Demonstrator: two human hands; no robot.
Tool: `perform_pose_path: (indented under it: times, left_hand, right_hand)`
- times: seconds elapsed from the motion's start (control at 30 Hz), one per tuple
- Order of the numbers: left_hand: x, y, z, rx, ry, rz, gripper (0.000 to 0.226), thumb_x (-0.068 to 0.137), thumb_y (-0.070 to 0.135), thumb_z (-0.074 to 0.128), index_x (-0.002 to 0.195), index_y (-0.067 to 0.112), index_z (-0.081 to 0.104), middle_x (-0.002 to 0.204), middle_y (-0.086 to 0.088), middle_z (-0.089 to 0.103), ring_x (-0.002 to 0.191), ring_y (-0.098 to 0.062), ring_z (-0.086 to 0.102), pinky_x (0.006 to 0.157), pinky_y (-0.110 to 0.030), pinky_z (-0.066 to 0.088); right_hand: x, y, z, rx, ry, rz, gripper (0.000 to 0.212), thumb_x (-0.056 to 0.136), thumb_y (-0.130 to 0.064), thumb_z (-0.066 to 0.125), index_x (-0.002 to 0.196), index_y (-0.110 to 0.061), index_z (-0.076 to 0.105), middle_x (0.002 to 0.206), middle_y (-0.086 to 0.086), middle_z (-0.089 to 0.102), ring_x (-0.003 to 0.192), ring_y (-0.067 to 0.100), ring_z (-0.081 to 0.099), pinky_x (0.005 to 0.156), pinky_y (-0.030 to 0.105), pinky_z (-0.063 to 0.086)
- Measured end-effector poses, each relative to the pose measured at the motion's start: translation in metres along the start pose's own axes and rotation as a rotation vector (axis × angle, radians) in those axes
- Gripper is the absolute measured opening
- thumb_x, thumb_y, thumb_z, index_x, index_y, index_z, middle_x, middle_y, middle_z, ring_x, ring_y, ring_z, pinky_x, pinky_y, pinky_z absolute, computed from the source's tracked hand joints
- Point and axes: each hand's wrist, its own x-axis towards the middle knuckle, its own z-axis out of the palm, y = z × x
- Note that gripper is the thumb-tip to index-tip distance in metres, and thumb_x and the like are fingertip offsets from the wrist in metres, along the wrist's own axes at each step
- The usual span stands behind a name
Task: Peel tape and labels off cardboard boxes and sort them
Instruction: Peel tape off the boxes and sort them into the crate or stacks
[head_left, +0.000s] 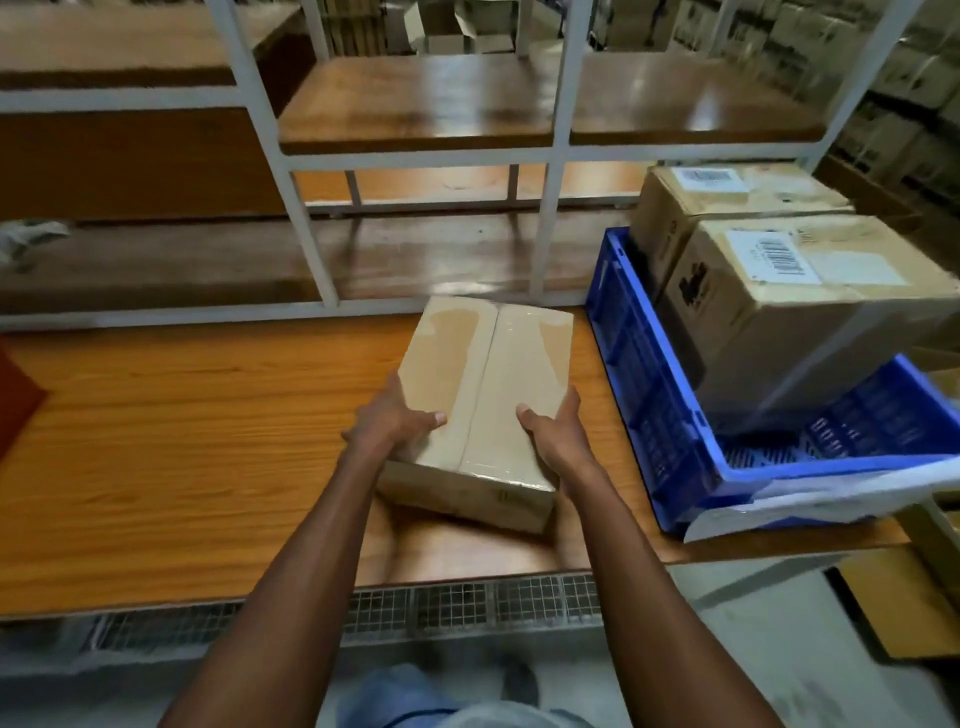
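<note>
Fingers of the left hand (395, 421) and right hand (556, 431) curl around the taped box (483, 395)'s 2 sides; set it flat on the table (182, 441) before picking at the clear tape (491, 374).

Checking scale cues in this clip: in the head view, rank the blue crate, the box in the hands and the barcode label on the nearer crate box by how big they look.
1. Blue crate, largest.
2. Box in the hands, held at both sides by the left hand and right hand.
3. Barcode label, smallest by far.
</note>
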Motion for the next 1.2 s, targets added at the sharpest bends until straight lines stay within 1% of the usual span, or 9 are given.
perform_pose_path:
  times: [0.17, 0.43, 0.53, 0.6, 0.67, 0.77, 0.9, 1.0, 1.2]
  left_hand:
    - [-0.005, 0.055, -0.012, 0.232, 0.005, -0.123, 0.112, 0.088, 0.058, 0.070, 0.163, 0.019, -0.003, 0.166, -0.017, 0.019, 0.151, -0.042, 0.021, 0.120, -0.067, 0.019]
    - [0.038, 0.055, -0.041, 0.474, 0.061, 0.117, 0.131, 0.062, 0.101, 0.047, 0.162, 0.028, 0.003, 0.167, -0.015, 0.023, 0.152, -0.040, 0.020, 0.114, -0.075, 0.005]
    - [0.064, 0.048, -0.060, 0.566, 0.025, 0.238, 0.127, 0.062, 0.102, 0.046, 0.161, 0.036, 0.004, 0.167, -0.011, 0.025, 0.152, -0.039, 0.020, 0.114, -0.076, 0.006]
    - [0.077, 0.050, -0.074, 0.643, -0.047, 0.287, 0.124, 0.067, 0.099, 0.049, 0.162, 0.038, -0.002, 0.170, -0.008, 0.016, 0.154, -0.037, 0.012, 0.115, -0.074, 0.003]
    - [0.085, 0.056, -0.084, 0.691, -0.119, 0.315, 0.121, 0.071, 0.094, 0.052, 0.162, 0.040, -0.006, 0.173, -0.006, 0.007, 0.156, -0.037, 0.004, 0.117, -0.071, 0.000]
    - [0.092, 0.067, -0.090, 0.701, -0.227, 0.348, 0.128, 0.061, 0.101, 0.046, 0.160, 0.044, -0.012, 0.173, -0.001, -0.004, 0.157, -0.038, -0.006, 0.117, -0.072, -0.003]
    - [0.098, 0.086, -0.086, 0.731, -0.288, 0.406, 0.113, 0.076, 0.089, 0.054, 0.161, 0.045, -0.007, 0.173, 0.003, 0.002, 0.157, -0.039, 0.002, 0.117, -0.073, 0.001]
    - [0.096, 0.101, -0.081, 0.768, -0.292, 0.437, 0.099, 0.087, 0.071, 0.062, 0.161, 0.043, 0.003, 0.172, 0.003, 0.013, 0.154, -0.039, 0.011, 0.116, -0.070, 0.008]
    - [0.074, 0.106, -0.072, 0.819, -0.048, 0.418, 0.085, 0.088, 0.064, 0.066, 0.159, 0.039, 0.027, 0.167, -0.001, 0.028, 0.154, -0.035, 0.018, 0.117, -0.075, 0.006]
  right_hand:
    - [0.024, -0.009, 0.021, 0.005, 0.100, -0.008, 0.094, 0.093, -0.040, 0.068, 0.163, -0.031, 0.006, 0.163, 0.007, 0.035, 0.145, 0.031, 0.041, 0.121, 0.051, 0.035]
    - [0.011, -0.031, 0.064, -0.039, 0.056, 0.143, 0.111, 0.100, -0.039, 0.063, 0.158, -0.021, -0.030, 0.169, 0.017, 0.012, 0.150, 0.033, 0.031, 0.120, 0.034, 0.031]
    - [-0.016, -0.025, 0.074, -0.071, -0.140, 0.130, 0.127, 0.095, -0.045, 0.068, 0.150, -0.017, -0.043, 0.162, 0.005, 0.030, 0.144, 0.022, 0.039, 0.112, 0.026, 0.035]
    - [-0.027, -0.023, 0.067, -0.183, -0.275, 0.097, 0.114, 0.090, -0.055, 0.068, 0.165, -0.016, -0.008, 0.147, -0.013, 0.048, 0.137, 0.014, 0.049, 0.108, 0.027, 0.043]
    - [-0.027, -0.033, 0.052, -0.340, -0.280, 0.035, 0.065, 0.085, -0.064, 0.066, 0.132, -0.019, 0.066, 0.120, -0.008, 0.073, 0.111, 0.016, 0.068, 0.089, 0.032, 0.056]
    - [-0.013, -0.069, 0.027, -0.588, -0.097, -0.074, 0.041, 0.092, -0.057, 0.067, 0.072, -0.021, 0.065, 0.065, -0.011, 0.062, 0.067, 0.012, 0.061, 0.062, 0.028, 0.044]
    - [0.020, -0.093, 0.008, -0.791, 0.087, -0.167, 0.040, 0.089, -0.049, 0.074, 0.125, -0.031, 0.068, 0.127, -0.003, 0.068, 0.117, 0.023, 0.060, 0.099, 0.044, 0.051]
    - [0.047, -0.088, 0.003, -0.980, -0.017, -0.050, 0.080, 0.084, -0.060, 0.076, 0.153, -0.044, 0.040, 0.170, 0.004, 0.016, 0.154, 0.044, 0.012, 0.120, 0.064, 0.019]
    - [0.056, -0.087, -0.002, -1.008, -0.057, 0.016, 0.108, 0.073, -0.082, 0.070, 0.161, -0.045, 0.019, 0.172, -0.003, -0.006, 0.151, 0.051, 0.017, 0.116, 0.069, 0.025]
